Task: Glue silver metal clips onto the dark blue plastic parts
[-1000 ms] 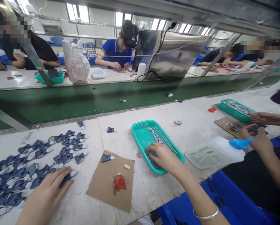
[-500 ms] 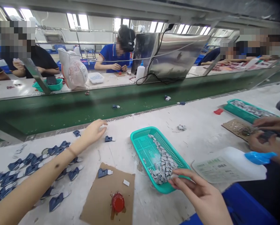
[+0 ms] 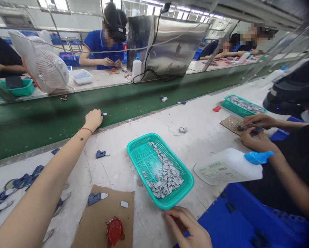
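My left hand (image 3: 93, 119) reaches over the green conveyor belt (image 3: 123, 107), its fingers closed on a small dark-blue piece with a white tab (image 3: 104, 114). My right hand (image 3: 189, 225) is beside the near end of a green perforated basket (image 3: 133, 148), thumb and fingertips pinched together close to its rim. What they hold, if anything, is too small to make out. Small grey-white pieces (image 3: 167, 175) fill part of the basket. A brown cardboard sheet (image 3: 92, 227) carries a red cap with glue (image 3: 115, 230), a white rectangle (image 3: 124, 204) and another dark-blue piece (image 3: 96, 198).
Several dark-blue pieces (image 3: 22, 181) lie under and beside my left forearm; one more (image 3: 101, 154) sits alone. A white bottle with a blue nozzle (image 3: 229, 167) lies at the right. A co-worker's hands (image 3: 255, 129) work beside a second basket (image 3: 237, 108). A blue bin (image 3: 221, 220) is below.
My left hand has moved forward from the white tabletop to over the belt and taken hold of the dark-blue piece there. The right hand has drawn back from inside the basket's edge. The view has shifted right.
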A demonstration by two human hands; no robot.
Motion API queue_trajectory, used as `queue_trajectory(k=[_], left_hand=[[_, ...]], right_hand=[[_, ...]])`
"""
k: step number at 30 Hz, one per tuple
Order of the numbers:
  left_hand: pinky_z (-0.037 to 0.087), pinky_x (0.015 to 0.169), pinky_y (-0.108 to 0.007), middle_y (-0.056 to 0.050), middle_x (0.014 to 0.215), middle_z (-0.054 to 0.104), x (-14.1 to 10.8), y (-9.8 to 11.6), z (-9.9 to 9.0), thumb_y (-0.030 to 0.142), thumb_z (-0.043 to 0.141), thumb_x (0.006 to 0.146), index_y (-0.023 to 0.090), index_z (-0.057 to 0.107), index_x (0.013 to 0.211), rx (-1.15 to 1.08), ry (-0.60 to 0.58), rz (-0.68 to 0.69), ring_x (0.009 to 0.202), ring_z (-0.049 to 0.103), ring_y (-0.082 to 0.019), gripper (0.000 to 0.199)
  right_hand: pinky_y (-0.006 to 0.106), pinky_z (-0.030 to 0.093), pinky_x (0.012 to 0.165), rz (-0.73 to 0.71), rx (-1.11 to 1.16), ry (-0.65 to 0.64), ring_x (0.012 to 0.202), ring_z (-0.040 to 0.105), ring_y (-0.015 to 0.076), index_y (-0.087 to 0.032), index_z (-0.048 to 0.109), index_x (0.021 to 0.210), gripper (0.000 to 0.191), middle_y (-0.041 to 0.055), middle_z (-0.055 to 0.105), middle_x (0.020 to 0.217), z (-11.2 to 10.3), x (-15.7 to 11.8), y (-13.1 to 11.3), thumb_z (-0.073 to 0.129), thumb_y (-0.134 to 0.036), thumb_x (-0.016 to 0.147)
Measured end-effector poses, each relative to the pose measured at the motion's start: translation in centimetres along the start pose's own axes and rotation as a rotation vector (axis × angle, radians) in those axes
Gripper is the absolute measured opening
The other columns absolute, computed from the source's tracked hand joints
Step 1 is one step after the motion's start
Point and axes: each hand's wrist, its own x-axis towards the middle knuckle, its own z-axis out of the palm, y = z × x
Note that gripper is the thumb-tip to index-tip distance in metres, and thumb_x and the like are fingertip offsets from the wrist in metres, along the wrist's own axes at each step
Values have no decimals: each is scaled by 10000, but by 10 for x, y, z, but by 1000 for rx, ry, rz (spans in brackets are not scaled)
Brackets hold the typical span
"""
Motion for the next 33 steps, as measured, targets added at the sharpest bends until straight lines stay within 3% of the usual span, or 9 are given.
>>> queue_trajectory(k=[5,9,12,14,17,21,25,29,33], left_hand=[[554,849,-340,-156,1106,684,-61,6,-24,230,608,892,97,647,1026,-395,-94,-148,1018,672,-231,192],[567,654,-224,-85,920,708,-147,-1,-49,244,663,835,140,649,903,-680,-230,-231,797,707,-160,125],[512,497,-172,-6,714,653,-215,-11,-68,229,812,697,171,654,917,-896,-334,-350,590,635,-109,278],[499,492,-154,8,680,643,-255,-18,-78,252,855,660,177,679,916,-993,-379,-432,564,604,-91,319],[530,572,-171,-30,758,698,-305,-28,-85,329,848,681,169,721,916,-967,-345,-527,631,639,-111,311],[564,677,-244,-59,837,747,-359,-36,-72,348,857,661,184,727,1007,-1016,-272,-641,744,710,-184,405],[564,689,-264,-61,893,757,-396,-28,-42,342,851,656,189,741,955,-1153,-213,-674,798,726,-211,353],[544,636,-246,-60,869,758,-411,-19,-20,354,808,701,191,743,955,-1214,-158,-653,757,700,-184,309],[521,654,-229,-41,817,753,-415,-24,-12,340,786,731,198,738,970,-1220,-174,-577,742,670,-158,282]], right_hand=[[249,587,693,-137,-127,79,785,709,184,-231,725,881,194,58,717,898,6,0,-6,563,-322,934],[253,581,752,-213,-185,34,863,714,186,-226,703,940,179,59,717,955,3,-1,-5,540,-300,952],[258,578,774,-282,-225,-5,875,716,186,-228,694,967,173,57,715,982,2,-2,-1,539,-302,954],[269,574,787,-324,-244,-17,863,715,187,-229,695,961,180,55,711,970,1,-1,1,529,-298,959],[268,573,744,-328,-248,-40,846,708,188,-231,699,952,174,55,701,958,1,-2,-2,534,-289,957],[241,563,647,-274,-158,-141,811,693,176,-244,713,957,139,53,690,963,8,-6,-28,581,-282,935],[271,563,723,-293,-30,-243,830,678,180,-239,721,947,126,56,680,953,29,-9,-72,598,-255,927],[297,549,751,-391,29,-312,889,655,192,-208,702,977,145,68,660,937,48,-5,-100,563,-187,942],[317,540,740,-481,-28,-338,865,637,194,-189,691,973,157,68,649,897,57,-2,-105,542,-151,946]])
